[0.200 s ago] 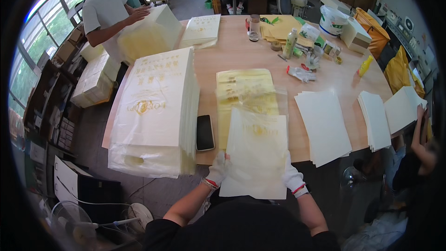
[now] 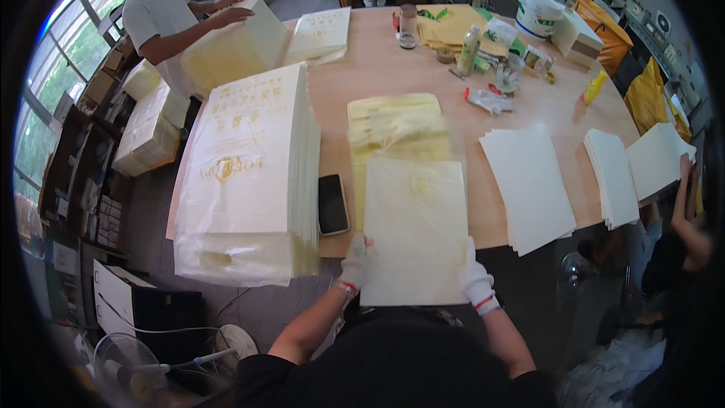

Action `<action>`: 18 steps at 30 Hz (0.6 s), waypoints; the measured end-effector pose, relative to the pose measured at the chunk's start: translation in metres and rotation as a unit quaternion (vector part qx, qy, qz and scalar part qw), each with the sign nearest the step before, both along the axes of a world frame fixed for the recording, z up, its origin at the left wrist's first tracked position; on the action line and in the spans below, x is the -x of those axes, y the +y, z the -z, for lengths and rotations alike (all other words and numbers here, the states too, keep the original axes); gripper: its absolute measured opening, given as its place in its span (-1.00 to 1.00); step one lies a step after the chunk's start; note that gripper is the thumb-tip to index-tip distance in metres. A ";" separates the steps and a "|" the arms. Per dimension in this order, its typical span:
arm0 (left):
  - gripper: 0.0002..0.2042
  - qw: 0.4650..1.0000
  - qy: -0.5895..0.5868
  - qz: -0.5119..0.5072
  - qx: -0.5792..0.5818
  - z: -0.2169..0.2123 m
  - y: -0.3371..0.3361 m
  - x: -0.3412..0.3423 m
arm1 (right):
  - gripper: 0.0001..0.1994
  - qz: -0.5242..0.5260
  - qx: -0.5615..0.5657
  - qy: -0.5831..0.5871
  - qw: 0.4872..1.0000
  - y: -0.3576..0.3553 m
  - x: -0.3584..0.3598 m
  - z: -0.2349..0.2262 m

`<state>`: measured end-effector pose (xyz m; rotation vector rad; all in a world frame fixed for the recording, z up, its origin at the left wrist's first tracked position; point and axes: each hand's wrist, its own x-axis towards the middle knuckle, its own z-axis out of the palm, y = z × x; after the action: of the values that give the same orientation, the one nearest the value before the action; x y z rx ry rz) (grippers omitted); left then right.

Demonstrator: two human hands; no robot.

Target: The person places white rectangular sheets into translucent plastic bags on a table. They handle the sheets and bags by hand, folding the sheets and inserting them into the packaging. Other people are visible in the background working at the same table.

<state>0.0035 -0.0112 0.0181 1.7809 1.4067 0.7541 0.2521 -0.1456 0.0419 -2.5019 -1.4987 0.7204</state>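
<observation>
A white card sheet [image 2: 415, 238] lies in front of me at the table's front edge, partly inside a clear plastic bag with faint gold print. Both hands wear white gloves. My left hand [image 2: 353, 261] grips the sheet's left edge, and my right hand [image 2: 477, 278] has hold of its right edge; some fingers are hidden beneath. Under the sheet's far end lies a stack of yellowish printed plastic bags [image 2: 394, 115]. Left of these, past a black phone [image 2: 332, 204], rises a tall pile of bagged white sheets [image 2: 245, 136] with gold lettering.
Loose white sheets [image 2: 527, 185] and another white stack [image 2: 610, 174] lie to the right. Farther back are a bottle [image 2: 468, 53], a jar [image 2: 407, 29], a bucket [image 2: 538, 13] and a yellow tube [image 2: 594, 87]. One person stands at the far left; another's arms reach in at right.
The sheet and both my hands have shifted slightly away from me relative to the bag stack, and the sheet sits deeper over the bags. My view has tilted down a little.
</observation>
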 end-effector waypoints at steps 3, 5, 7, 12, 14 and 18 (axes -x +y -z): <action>-0.85 0.997 0.058 0.027 -0.030 -0.004 -0.004 0.008 | -0.25 0.029 -0.035 0.004 0.999 -0.015 0.025 -0.017; -0.85 0.991 0.030 0.068 -0.111 -0.010 0.016 0.009 | -0.30 0.055 -0.098 0.000 0.994 -0.003 0.019 -0.028; -0.84 0.988 0.101 0.073 -0.086 -0.009 0.020 0.008 | -0.31 0.084 -0.076 -0.043 0.993 -0.001 0.010 -0.008; -0.82 0.993 0.091 0.074 0.007 0.010 0.036 0.024 | -0.29 0.077 0.039 0.029 0.996 0.006 0.016 -0.001; -0.80 0.988 0.129 0.085 -0.014 0.000 0.039 0.016 | -0.27 0.090 -0.027 0.006 0.996 0.029 0.008 -0.007; -0.82 0.992 0.044 0.114 -0.024 0.004 0.045 0.005 | -0.30 0.096 0.029 -0.016 0.995 0.048 -0.007 0.023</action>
<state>-0.0014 0.0342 0.0141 1.9937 1.2224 0.5998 0.2588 -0.0976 0.0190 -2.6645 -1.2387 0.7043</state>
